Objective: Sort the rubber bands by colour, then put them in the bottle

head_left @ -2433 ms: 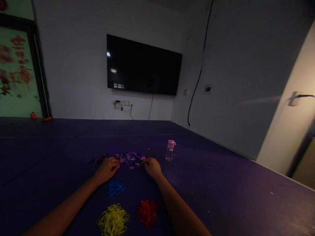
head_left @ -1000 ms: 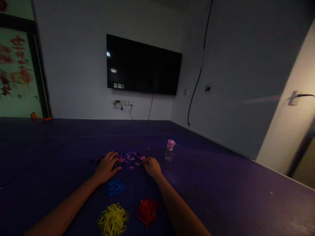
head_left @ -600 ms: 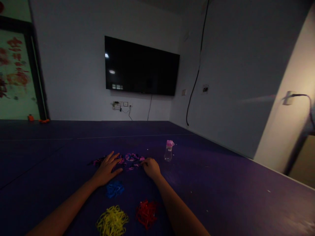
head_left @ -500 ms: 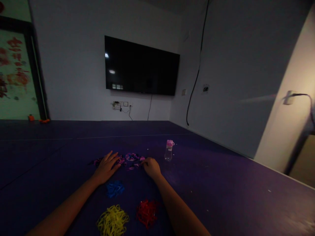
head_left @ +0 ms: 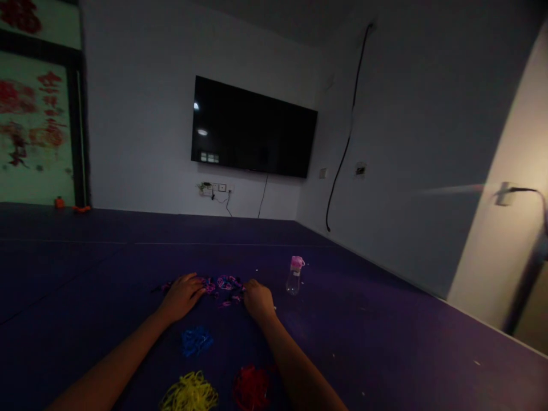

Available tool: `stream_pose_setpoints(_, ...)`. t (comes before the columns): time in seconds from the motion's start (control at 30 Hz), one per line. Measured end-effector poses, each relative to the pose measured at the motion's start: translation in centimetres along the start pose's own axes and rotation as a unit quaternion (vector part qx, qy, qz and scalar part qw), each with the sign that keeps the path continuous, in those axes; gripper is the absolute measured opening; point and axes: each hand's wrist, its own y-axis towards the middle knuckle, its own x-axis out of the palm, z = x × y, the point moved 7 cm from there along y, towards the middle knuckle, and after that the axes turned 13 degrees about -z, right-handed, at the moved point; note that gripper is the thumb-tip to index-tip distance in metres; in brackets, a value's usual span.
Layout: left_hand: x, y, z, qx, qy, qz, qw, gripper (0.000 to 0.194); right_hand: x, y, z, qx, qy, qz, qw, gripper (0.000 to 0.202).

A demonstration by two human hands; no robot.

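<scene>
A loose spread of purple, pink and dark rubber bands [head_left: 229, 282] lies on the purple surface between my hands. My left hand [head_left: 183, 294] rests palm down over the left part of the spread, its fingers stretched out and holding nothing visible. At the right edge of the spread, my right hand [head_left: 258, 298] is closed with curled fingers; whatever they pinch is hidden. Nearer to me lie a small heap of blue bands [head_left: 196, 341], a heap of yellow bands [head_left: 190, 393] and a heap of red bands [head_left: 252, 388].
A clear bottle with a pink cap [head_left: 293, 279] stands upright to the right of my right hand. Small white scraps dot the purple surface [head_left: 385, 337]. Beyond are a wall-mounted television [head_left: 254, 128], wall sockets and a hanging black cable [head_left: 342, 151].
The view has tilted up and turned slightly left. My right hand has shifted a little left along the bands, fingers still curled. My left hand stays over the bands.
</scene>
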Motion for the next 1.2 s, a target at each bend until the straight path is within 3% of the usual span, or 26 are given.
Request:
stream_pose_setpoints(0.17,0.0,-0.2,-0.4,-0.045,0.007,-0.011,0.999,0.034,0.0,0.9,0.0,-0.014,-0.017,-0.005,1.0,0.026)
stream_pose_setpoints(0.4,1.2,-0.1,0.6,0.04,-0.018,-0.031,0.999,0.034,0.0,0.8,0.0,-0.019,0.011,-0.025,0.999,0.027)
stream_pose_setpoints(0.63,0.5,-0.3,-0.2,-0.026,0.021,-0.03,0.999,0.033,0.3,0.9,0.8,0.003,0.049,-0.018,0.999,0.03)
stream_pose_setpoints(0.8,1.1,-0.3,-1.0,-0.06,0.021,-0.035,0.997,0.042,0.5,1.0,0.7,-0.009,0.043,-0.018,0.999,0.032)
stream_pose_setpoints(1.2,2.7,0.0,-1.4,-0.046,-0.022,-0.136,0.989,0.05,0.4,0.9,0.3,-0.028,0.038,-0.025,0.999,0.031)
